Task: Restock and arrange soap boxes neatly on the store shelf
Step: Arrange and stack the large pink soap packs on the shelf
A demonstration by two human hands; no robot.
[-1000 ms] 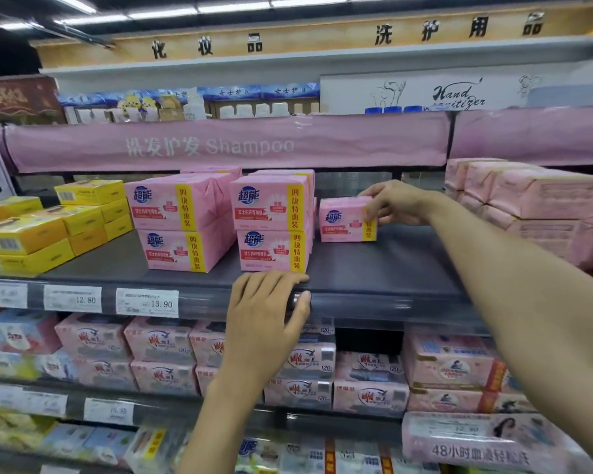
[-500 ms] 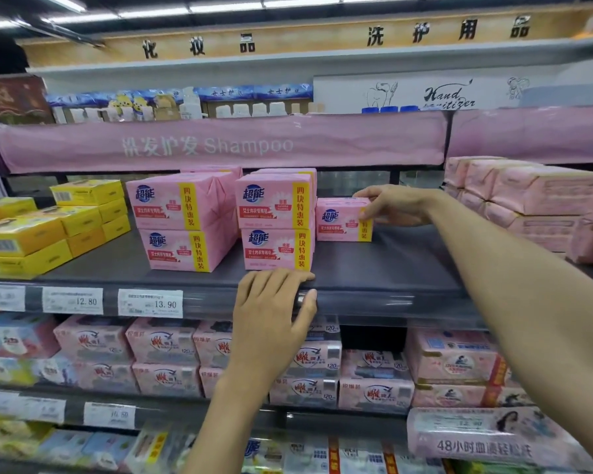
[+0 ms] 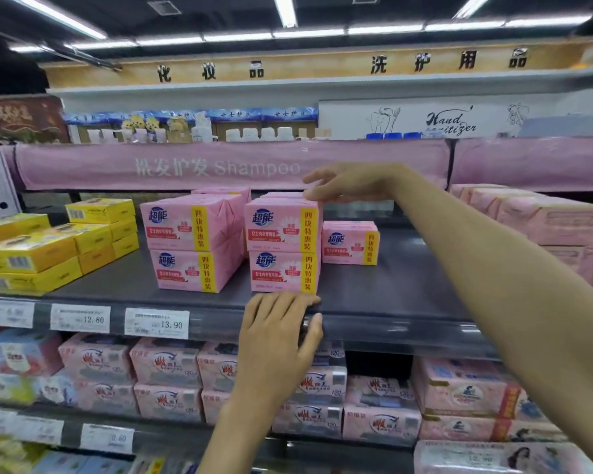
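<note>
Grey shelf [image 3: 408,292]: soap boxes [image 3: 283,248] lie crosswise (labels outward); slack right hand [image 3: 350,183] touches them, left hand [image 3: 274,333] rests flat.

- Centre of the frame: the soap boxes [image 3: 283,248] are pink, each with a yellow vertical band, a blue logo and a red strip.
- Left: the cartons [image 3: 28,254] are bright yellow.
- The shelf [image 3: 391,302] is dark grey.
- Upper middle: the banner [image 3: 220,165] is pink with pale lettering.
- Lower left: the price tags [image 3: 156,323] are white.

Rear pink soap boxes [image 3: 221,191] mostly hidden behind front stacks [image 3: 192,241]. Leftmost price tag [image 3: 6,313] & btm-left pkgs [image 3: 4,453] too blurred to read; left forearm [image 3: 240,436] cut off at btm edge.
</note>
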